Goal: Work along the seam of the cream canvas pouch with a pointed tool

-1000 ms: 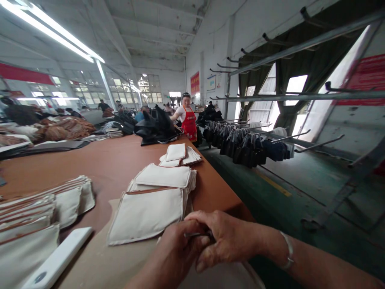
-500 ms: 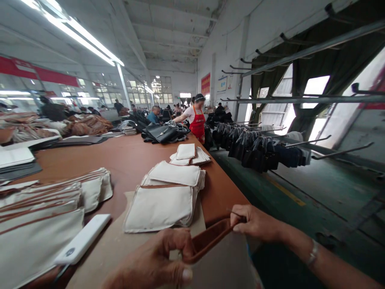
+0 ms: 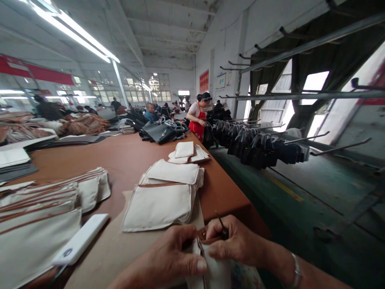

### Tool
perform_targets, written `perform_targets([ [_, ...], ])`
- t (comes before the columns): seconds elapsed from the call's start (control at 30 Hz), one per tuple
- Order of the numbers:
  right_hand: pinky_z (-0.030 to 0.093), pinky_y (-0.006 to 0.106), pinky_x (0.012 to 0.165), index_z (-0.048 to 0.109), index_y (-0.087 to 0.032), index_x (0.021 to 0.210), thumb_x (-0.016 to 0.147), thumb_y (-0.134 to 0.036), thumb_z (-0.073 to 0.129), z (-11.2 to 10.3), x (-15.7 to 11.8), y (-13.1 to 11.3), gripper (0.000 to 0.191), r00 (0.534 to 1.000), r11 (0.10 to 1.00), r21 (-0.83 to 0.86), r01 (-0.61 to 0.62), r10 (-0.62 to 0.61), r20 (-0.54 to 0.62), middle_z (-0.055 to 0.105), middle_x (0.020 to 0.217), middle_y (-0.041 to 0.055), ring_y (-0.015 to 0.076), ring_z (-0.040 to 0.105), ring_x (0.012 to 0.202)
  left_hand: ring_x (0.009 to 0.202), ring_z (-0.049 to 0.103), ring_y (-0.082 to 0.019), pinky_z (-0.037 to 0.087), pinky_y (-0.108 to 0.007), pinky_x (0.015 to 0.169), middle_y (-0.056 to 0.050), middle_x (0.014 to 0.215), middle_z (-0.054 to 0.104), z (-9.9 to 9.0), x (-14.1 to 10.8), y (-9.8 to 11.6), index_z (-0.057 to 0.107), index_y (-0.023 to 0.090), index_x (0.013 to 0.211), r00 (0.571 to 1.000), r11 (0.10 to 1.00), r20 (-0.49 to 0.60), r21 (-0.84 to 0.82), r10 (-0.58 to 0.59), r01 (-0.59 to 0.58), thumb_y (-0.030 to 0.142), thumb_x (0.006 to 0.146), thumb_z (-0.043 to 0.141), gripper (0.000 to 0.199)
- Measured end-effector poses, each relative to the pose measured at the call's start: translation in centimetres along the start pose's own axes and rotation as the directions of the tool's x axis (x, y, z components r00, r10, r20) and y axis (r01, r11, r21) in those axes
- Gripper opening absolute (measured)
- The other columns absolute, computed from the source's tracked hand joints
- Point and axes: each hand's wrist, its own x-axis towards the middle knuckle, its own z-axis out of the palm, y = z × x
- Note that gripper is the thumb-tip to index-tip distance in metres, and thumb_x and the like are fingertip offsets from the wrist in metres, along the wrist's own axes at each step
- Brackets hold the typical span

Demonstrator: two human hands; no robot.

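At the table's near edge, my left hand (image 3: 168, 255) pinches a cream fabric pouch (image 3: 218, 269) with brown trim, thumb on top. My right hand (image 3: 237, 241) is closed on the same pouch, close beside the left. A thin dark pointed tool (image 3: 221, 224) sticks up from the fingers of my right hand; its exact kind cannot be made out. Part of the pouch's brown edge shows between the hands, and its lower part runs out of view. Just beyond lies a stack of cream fabric pouches (image 3: 159, 206) on brown paper (image 3: 126, 241).
More brown-edged cream pieces (image 3: 39, 216) and a white power bank (image 3: 81, 241) with a cable lie at left. Black bags (image 3: 159, 130) sit farther along the brown table (image 3: 126, 154). A co-worker in a red apron (image 3: 197, 128) stands beside hanging bags (image 3: 252, 148) at right.
My right hand has come left, close to my left hand, and the stretched brown opening is now gathered between them. The co-worker has turned from the table towards the hanging bags.
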Motion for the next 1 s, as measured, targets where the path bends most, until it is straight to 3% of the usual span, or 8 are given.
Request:
perform_targets([
  [0.2, 0.031, 0.021, 0.056, 0.066, -0.011, 0.085, 0.075, -0.034, 0.078, -0.4, -0.3, 0.1, 0.028, 0.995, 0.993, -0.113, -0.028, 0.017, -0.101, 0.054, 0.069, -0.0028, 0.0087, 0.041, 0.062, 0.072, 0.038, -0.013, 0.027, -0.024, 0.062, 0.001, 0.078, 0.051, 0.5, 1.2, -2.0, 0.059, 0.013, 0.089, 0.997, 0.932, 0.057, -0.362, 0.051, -0.027, 0.054, 0.071, 0.08, 0.049],
  [0.47, 0.039, 0.025, 0.066, 0.064, -0.014, 0.081, 0.08, -0.027, 0.07, 0.2, -0.6, 0.2, 0.014, 0.989, 0.986, -0.151, 0.074, -0.092, -0.119, 0.061, 0.076, 0.0006, 0.0131, 0.052, 0.072, 0.065, 0.036, -0.01, 0.022, -0.024, 0.058, 0.001, 0.07, 0.051, 1.6, 2.3, -2.4, 0.061, 0.011, 0.076, 0.999, 0.895, -0.032, -0.446, -0.02, 0.003, 0.053, 0.072, 0.08, 0.046],
  [0.57, 0.039, 0.024, 0.064, 0.062, -0.015, 0.073, 0.083, -0.026, 0.065, 0.4, -0.5, -0.3, 0.016, 0.972, 0.939, -0.322, 0.118, -0.176, -0.157, 0.059, 0.071, -0.0004, 0.0126, 0.053, 0.069, 0.064, 0.035, -0.011, 0.022, -0.025, 0.059, 0.0, 0.068, 0.051, 1.7, 2.4, -2.6, 0.063, 0.011, 0.077, 0.998, 0.889, -0.036, -0.458, -0.05, 0.028, 0.05, 0.071, 0.081, 0.044],
  [0.67, 0.038, 0.025, 0.062, 0.06, -0.015, 0.073, 0.088, -0.024, 0.055, 0.6, -0.4, -0.6, 0.019, 0.941, 0.755, -0.622, 0.207, -0.327, -0.083, 0.058, 0.072, 0.0013, 0.013, 0.054, 0.067, 0.062, 0.033, -0.011, 0.021, -0.026, 0.058, 0.001, 0.065, 0.049, 1.9, 2.6, -2.6, 0.063, 0.011, 0.074, 0.995, 0.887, -0.071, -0.461, -0.076, 0.035, 0.049, 0.068, 0.081, 0.043],
  [0.77, 0.038, 0.03, 0.062, 0.06, -0.014, 0.08, 0.091, -0.018, 0.045, 0.7, -0.3, -0.1, 0.02, 0.853, 0.374, -0.86, 0.346, -0.507, 0.123, 0.06, 0.074, 0.0064, 0.0172, 0.054, 0.068, 0.06, 0.033, -0.01, 0.022, -0.025, 0.057, 0.001, 0.064, 0.049, 2.1, 2.8, -2.4, 0.062, 0.011, 0.072, 0.991, 0.878, -0.08, -0.475, -0.107, 0.056, 0.044, 0.068, 0.08, 0.038],
  [0.83, 0.039, 0.032, 0.062, 0.06, -0.013, 0.083, 0.09, -0.014, 0.042, 0.7, -0.2, 0.4, 0.019, 0.799, 0.18, -0.906, 0.383, -0.557, 0.227, 0.061, 0.074, 0.0084, 0.0194, 0.055, 0.068, 0.058, 0.034, -0.01, 0.022, -0.025, 0.055, 0.001, 0.064, 0.051, 2.2, 3.1, -2.5, 0.062, 0.012, 0.073, 0.988, 0.869, -0.073, -0.488, -0.133, 0.081, 0.041, 0.068, 0.079, 0.033],
  [0.9, 0.04, 0.033, 0.062, 0.058, -0.014, 0.086, 0.091, -0.015, 0.042, 0.5, -0.3, 1.0, 0.016, 0.772, 0.123, -0.9, 0.418, -0.57, 0.28, 0.062, 0.075, 0.0087, 0.0204, 0.057, 0.07, 0.055, 0.034, -0.009, 0.021, -0.025, 0.053, 0.001, 0.063, 0.051, 2.1, 3.3, -2.7, 0.062, 0.013, 0.073, 0.988, 0.88, -0.071, -0.466, -0.137, 0.089, 0.041, 0.068, 0.077, 0.032],
  [1.0, 0.042, 0.033, 0.063, 0.055, -0.015, 0.091, 0.093, -0.017, 0.041, 0.2, -0.4, 1.8, 0.015, 0.75, 0.136, -0.878, 0.458, -0.589, 0.3, 0.063, 0.077, 0.0082, 0.0209, 0.057, 0.071, 0.053, 0.032, -0.009, 0.019, -0.025, 0.05, 0.002, 0.061, 0.049, 2.0, 3.3, -3.0, 0.06, 0.014, 0.073, 0.988, 0.917, -0.081, -0.389, -0.128, 0.087, 0.043, 0.072, 0.073, 0.032],
])
